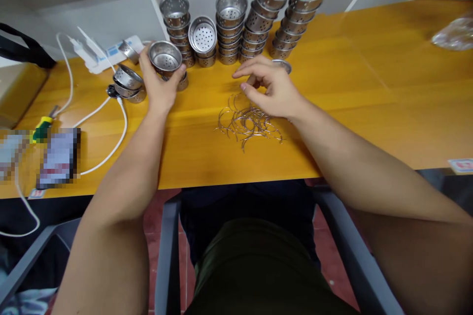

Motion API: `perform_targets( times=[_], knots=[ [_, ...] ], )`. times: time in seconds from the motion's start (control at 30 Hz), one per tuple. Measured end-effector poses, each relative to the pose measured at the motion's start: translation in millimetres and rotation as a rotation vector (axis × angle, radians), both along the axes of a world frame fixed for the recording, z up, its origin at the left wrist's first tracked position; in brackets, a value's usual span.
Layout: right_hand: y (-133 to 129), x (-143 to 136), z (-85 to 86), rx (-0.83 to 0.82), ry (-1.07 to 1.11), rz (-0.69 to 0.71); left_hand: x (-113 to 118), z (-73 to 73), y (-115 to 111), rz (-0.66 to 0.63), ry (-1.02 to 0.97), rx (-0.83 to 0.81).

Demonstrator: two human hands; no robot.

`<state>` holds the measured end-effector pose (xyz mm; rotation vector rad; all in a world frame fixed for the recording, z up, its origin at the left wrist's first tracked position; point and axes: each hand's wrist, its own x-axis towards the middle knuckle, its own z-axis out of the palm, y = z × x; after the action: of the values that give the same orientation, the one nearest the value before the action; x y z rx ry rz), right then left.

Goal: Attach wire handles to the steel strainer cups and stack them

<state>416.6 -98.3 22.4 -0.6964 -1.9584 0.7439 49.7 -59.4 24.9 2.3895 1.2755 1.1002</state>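
Observation:
My left hand (160, 86) has its thumb and fingers round the sides of a perforated metal cup (165, 56), at the left of the cup stacks; more cup metal shows just beneath it. My right hand (271, 86) hovers over the table with fingers curved and apart, nothing visible between them. Below it lies a loose pile of thin curved wires (251, 122). Behind my right hand, the rim of a metal piece (283, 65) shows, mostly hidden. Several stacks of perforated cups (231, 24) stand along the back, the right ones leaning.
A small cup stack (127, 81) stands left, near a white power strip (116, 54) with cables. A yellow-green screwdriver (41, 129) and a blurred dark-edged item (59, 157) lie further left. Clear plastic (454, 34) lies far right on the wooden table (369, 108).

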Motion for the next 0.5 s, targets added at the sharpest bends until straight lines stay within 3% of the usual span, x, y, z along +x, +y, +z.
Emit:
perform_targets(
  times=[0.13, 0.27, 0.5],
  knots=[
    [0.3, -2.0, -3.9, -0.009, -0.031, -0.003, -1.9, -7.0, 4.7, 0.179, -0.038, -0.027],
    [0.2, -2.5, -5.3, 0.016, -0.044, -0.018, -5.5, -19.8, 17.0, 0.203, -0.068, -0.151],
    [2.8, -3.2, -12.0, 0.033, -0.061, -0.041, -20.6, -30.4, 24.4, 0.214, -0.140, -0.107]
  ],
)
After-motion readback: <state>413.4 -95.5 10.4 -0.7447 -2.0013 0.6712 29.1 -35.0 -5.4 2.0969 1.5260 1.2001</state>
